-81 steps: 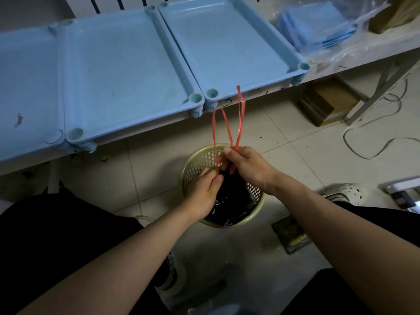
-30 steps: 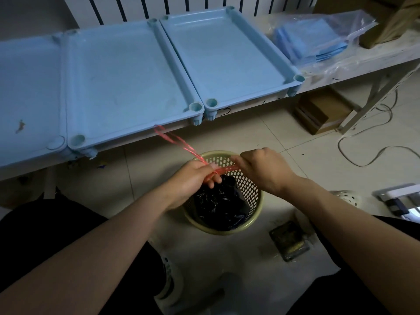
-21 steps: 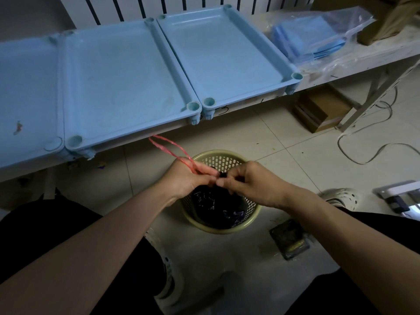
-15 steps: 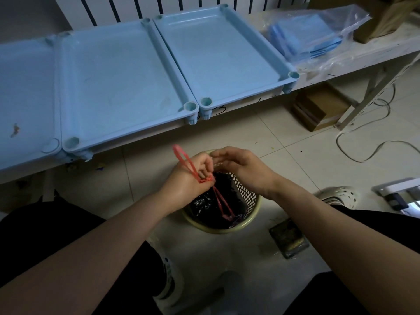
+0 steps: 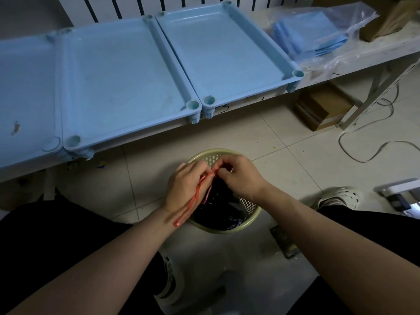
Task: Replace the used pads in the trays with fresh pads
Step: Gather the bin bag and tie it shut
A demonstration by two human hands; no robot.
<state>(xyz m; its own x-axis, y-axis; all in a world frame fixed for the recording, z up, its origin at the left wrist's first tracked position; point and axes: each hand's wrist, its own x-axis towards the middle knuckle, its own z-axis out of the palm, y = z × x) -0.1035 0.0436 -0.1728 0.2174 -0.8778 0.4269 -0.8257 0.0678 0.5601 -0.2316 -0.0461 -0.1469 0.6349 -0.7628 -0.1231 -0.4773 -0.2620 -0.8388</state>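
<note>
Three light blue trays stand side by side on the white bench: a left tray [image 5: 25, 92], a middle tray [image 5: 118, 71] and a right tray [image 5: 225, 46]. A clear bag of folded blue fresh pads [image 5: 311, 35] lies on the bench to their right. On the floor stands a yellow-green waste basket [image 5: 247, 221] with a black bin bag [image 5: 218, 208] in it. Both hands meet above the basket. My left hand [image 5: 186, 185] and my right hand [image 5: 238, 176] pinch the bag's red drawstring [image 5: 193, 201], whose loop hangs down over my left wrist.
Cardboard boxes [image 5: 322, 105] sit under the bench by a white metal leg [image 5: 375, 92]. A grey cable [image 5: 363, 144] snakes over the tiled floor at the right. My white shoe [image 5: 338, 197] is beside the basket, and a small dark block [image 5: 284, 242] lies on the floor.
The red drawstring was held up high, then pulled out sideways between the hands; now both hands are close together at the bag's mouth and the loop hangs over my left wrist.
</note>
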